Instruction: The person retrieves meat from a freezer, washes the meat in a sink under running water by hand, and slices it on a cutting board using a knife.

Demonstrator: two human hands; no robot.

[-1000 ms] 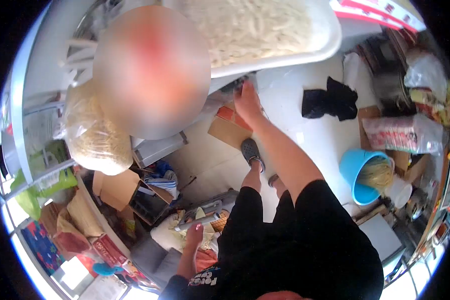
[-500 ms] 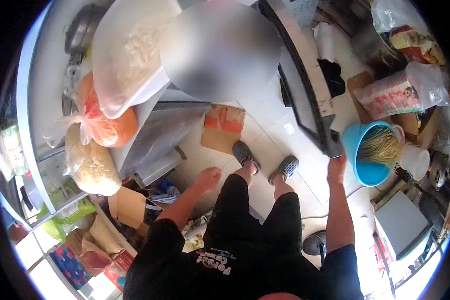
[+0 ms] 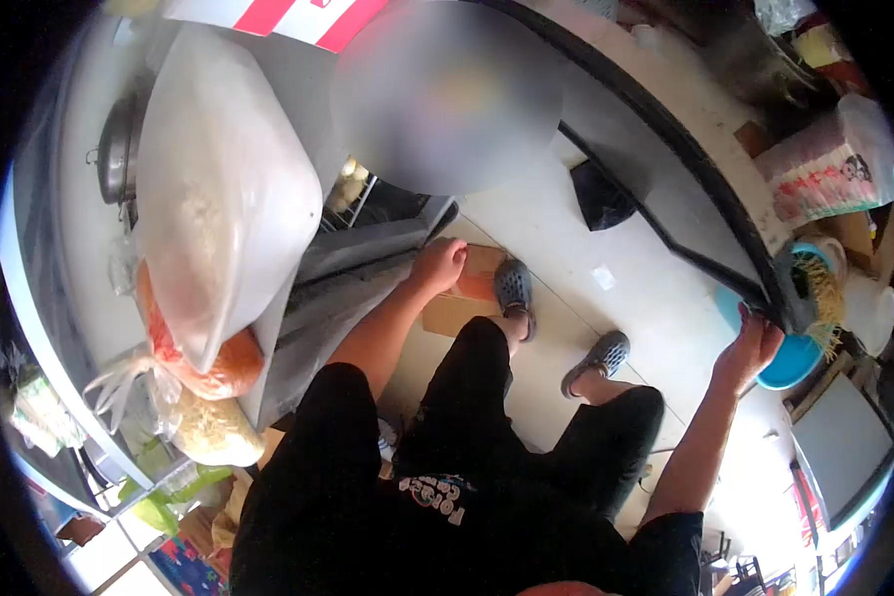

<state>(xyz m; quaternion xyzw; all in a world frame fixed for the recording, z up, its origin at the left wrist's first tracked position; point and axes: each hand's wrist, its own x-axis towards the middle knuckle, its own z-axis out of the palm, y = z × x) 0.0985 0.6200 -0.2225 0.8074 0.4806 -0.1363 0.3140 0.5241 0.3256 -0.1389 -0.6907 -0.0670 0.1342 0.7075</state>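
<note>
My right hand (image 3: 750,348) is closed on the lower corner of a dark-edged door (image 3: 656,179), which stands swung out on the right. My left hand (image 3: 440,265) is curled closed near the edge of a grey metal cabinet (image 3: 368,248); whether anything is in it is hidden. Between the two, behind a blurred patch, part of a wire shelf with pale round items (image 3: 350,186) shows inside the opening. A white tub (image 3: 228,199) sits on top of the cabinet at the left.
Bags of orange (image 3: 230,368) and pale yellow (image 3: 214,429) food lie beside the tub. A cardboard piece (image 3: 447,314) and a black bag (image 3: 600,196) are on the floor. A blue bucket (image 3: 791,364) stands right, below a plastic-wrapped pack (image 3: 824,179).
The door has swung further out to the right with my right hand on it. My left hand has moved up towards the cabinet edge. The view has shifted, and shelf contents now show.
</note>
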